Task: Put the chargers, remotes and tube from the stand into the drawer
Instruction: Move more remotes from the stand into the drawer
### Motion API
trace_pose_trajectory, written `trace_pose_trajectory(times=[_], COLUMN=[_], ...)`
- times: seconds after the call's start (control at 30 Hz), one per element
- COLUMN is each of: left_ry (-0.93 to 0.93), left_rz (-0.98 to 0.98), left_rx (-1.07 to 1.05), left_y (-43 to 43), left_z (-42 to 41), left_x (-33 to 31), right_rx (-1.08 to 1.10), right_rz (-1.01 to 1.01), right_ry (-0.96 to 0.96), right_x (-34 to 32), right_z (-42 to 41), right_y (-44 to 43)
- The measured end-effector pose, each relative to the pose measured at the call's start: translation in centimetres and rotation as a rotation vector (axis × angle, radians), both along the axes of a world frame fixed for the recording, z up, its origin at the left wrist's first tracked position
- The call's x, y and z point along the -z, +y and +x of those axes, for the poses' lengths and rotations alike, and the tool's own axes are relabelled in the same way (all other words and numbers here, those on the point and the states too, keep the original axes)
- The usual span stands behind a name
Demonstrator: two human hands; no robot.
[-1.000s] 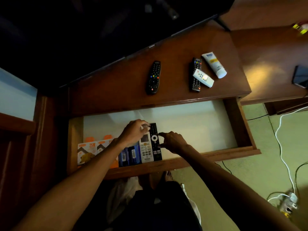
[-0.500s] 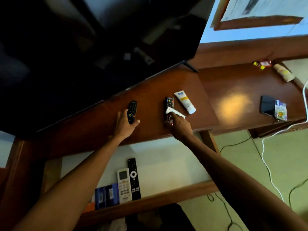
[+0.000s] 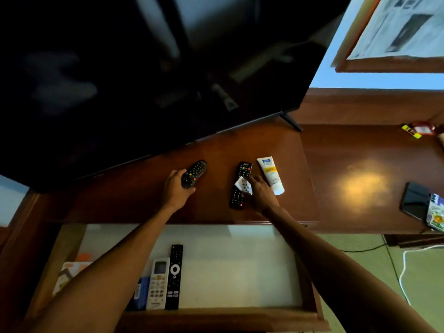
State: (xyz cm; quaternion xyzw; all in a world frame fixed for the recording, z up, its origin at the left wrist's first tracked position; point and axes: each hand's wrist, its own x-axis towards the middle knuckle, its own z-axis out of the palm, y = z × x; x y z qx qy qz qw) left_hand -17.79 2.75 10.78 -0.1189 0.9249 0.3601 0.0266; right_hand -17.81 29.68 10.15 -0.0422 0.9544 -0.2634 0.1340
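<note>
**On the stand: both hands closing on remotes**

At the centre of the frame, the left hand [image 3: 176,188] has its fingers [image 3: 189,188] curled around the lower end of a rounded black remote [image 3: 195,173], which lies on the wooden stand [image 3: 120,195] below the television [image 3: 144,80]. To its right, the right hand [image 3: 260,194] pinches a small white remote [image 3: 243,185] that rests across a long black remote [image 3: 240,186]; whether the fingers also catch the black one beneath, I cannot tell. The white tube [image 3: 270,175] lies just beside that hand, untouched.

To do this step well, I would lift each remote clear of the stand before drawing it back, so the white one does not drag its neighbour or knock the tube.

In the lower part of the frame the drawer [image 3: 310,296] stands open, already holding a white remote [image 3: 157,284] and a slim black remote [image 3: 175,277] side by side near the front, with open floor to their right for the rest.
</note>
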Motion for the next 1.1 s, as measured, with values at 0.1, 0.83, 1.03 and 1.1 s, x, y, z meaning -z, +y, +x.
trace_pose_trajectory(times=[0.1, 0.83, 1.03, 1.1], left_ry=[0.043, -0.249, -0.425, -0.463], left_rz=[0.12, 0.785, 0.635, 0.592], left_rx=[-0.021, 0.186, 0.374, 0.406], left_y=[-0.6, -8.6, -7.4, -6.8], left_z=[-0.7, 9.6, 13.3, 14.0], left_x=[-1.8, -5.9, 0.8, 2.9], right_rx=[-0.019, 0.002, 0.024, 0.052], right_rz=[-0.059, -0.224, -0.084, -0.066], right_ry=[0.042, 0.016, -0.182, -0.222], right_x=[-1.0, -2.6, 2.3, 3.9], right_z=[-0.3, 13.1, 18.2, 18.9], right_y=[-0.5, -9.5, -8.5, -8.4])
